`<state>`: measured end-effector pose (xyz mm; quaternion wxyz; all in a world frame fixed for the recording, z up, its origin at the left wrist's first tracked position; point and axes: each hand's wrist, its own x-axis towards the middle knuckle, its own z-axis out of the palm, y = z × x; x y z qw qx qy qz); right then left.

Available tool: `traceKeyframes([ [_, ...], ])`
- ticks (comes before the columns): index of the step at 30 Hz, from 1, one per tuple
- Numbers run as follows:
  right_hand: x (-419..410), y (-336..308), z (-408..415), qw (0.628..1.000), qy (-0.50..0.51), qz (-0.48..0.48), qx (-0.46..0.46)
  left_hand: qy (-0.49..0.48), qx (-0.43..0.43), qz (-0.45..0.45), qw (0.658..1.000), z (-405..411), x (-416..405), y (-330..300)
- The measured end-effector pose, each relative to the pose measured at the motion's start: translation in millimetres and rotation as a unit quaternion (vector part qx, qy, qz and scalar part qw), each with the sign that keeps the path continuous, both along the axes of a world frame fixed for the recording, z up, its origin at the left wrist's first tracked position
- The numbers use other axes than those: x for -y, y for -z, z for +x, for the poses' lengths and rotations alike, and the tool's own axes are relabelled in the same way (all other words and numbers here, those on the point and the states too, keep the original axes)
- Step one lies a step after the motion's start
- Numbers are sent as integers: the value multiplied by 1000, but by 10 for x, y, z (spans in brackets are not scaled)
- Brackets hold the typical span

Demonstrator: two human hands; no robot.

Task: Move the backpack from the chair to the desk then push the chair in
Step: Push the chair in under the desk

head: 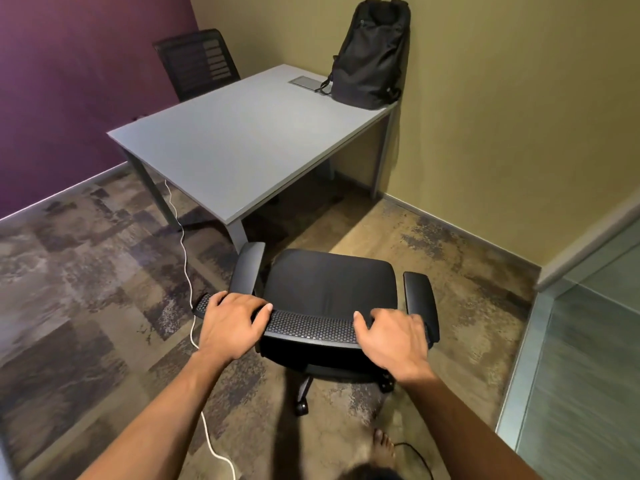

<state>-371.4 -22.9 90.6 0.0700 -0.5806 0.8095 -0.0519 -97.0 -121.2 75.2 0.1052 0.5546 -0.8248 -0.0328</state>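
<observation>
The black backpack (pixel 370 53) stands upright on the far right corner of the grey desk (pixel 242 143), leaning against the yellow wall. A black office chair (pixel 329 289) with two armrests stands on the carpet in front of the desk's near edge, its seat empty and a gap between it and the desk. My left hand (pixel 232 323) grips the left end of the chair's mesh backrest top. My right hand (pixel 394 337) grips the right end of the same backrest top.
A second black mesh chair (pixel 195 62) sits behind the desk by the purple wall. A white cable (pixel 187 268) runs across the carpet left of the chair. A glass partition (pixel 581 358) stands at the right. My bare foot (pixel 382 445) is below the chair.
</observation>
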Motion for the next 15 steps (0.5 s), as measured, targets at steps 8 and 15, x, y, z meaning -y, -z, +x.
traceKeyframes([
  [8, 389, 26, -492, 999, -24, -4, -21, -5, 24, 31, 999, -399, 127, -47],
  [15, 634, 62, -1015, 999, -44, -16, -21, -20, 39, 42, 998, -874, 206, -42],
])
